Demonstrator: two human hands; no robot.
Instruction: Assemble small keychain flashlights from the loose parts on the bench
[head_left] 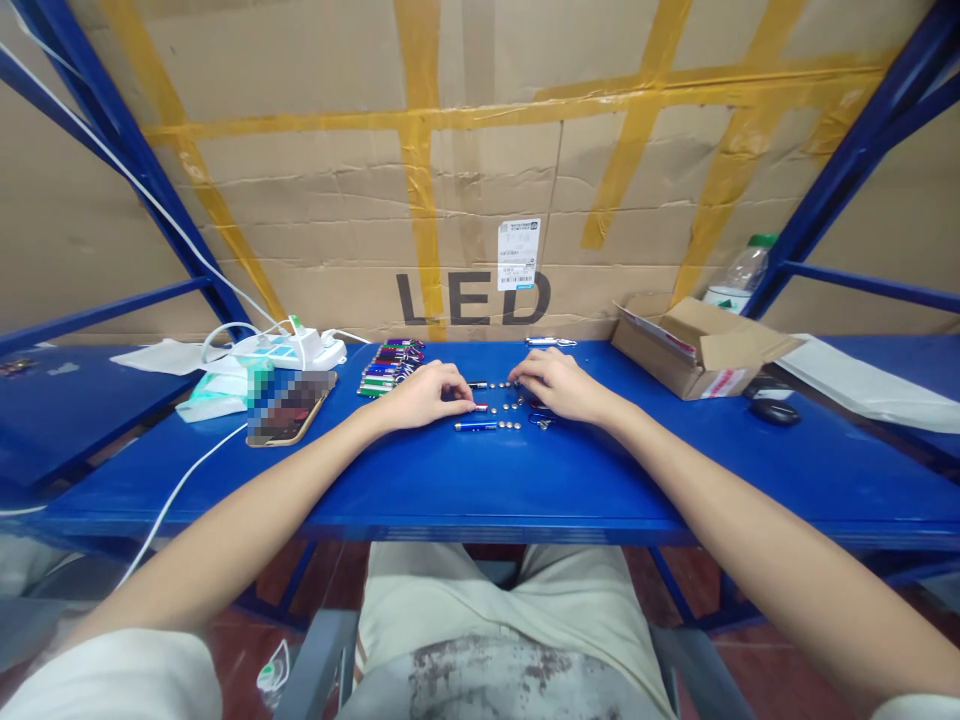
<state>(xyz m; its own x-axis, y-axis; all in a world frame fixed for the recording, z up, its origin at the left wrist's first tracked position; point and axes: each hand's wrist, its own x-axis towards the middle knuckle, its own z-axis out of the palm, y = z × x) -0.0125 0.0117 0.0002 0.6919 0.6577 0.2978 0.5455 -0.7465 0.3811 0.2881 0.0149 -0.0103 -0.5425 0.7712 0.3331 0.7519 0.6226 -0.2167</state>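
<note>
My left hand (424, 396) rests on the blue table with thumb and fingers pinched at a small red metal tube (481, 408), the body of a mini flashlight, mostly hidden by the hand. My right hand (559, 385) is bent down with its fingertips together beside the small round button cells (510, 407); what they pinch is hidden. A black tube (478, 385) lies just beyond the left fingertips. Nearer me lies a blue tube (475, 427) with several cells (509, 426) in a row at its end. Under the right hand is a dark clip end (541, 418).
Several coloured mini flashlights (386, 368) lie in a row at left, beyond a phone (291, 408) and a white power strip (289, 347). Another flashlight (550, 342) lies at the back. An open cardboard box (701, 345) and a black mouse (774, 411) are at right.
</note>
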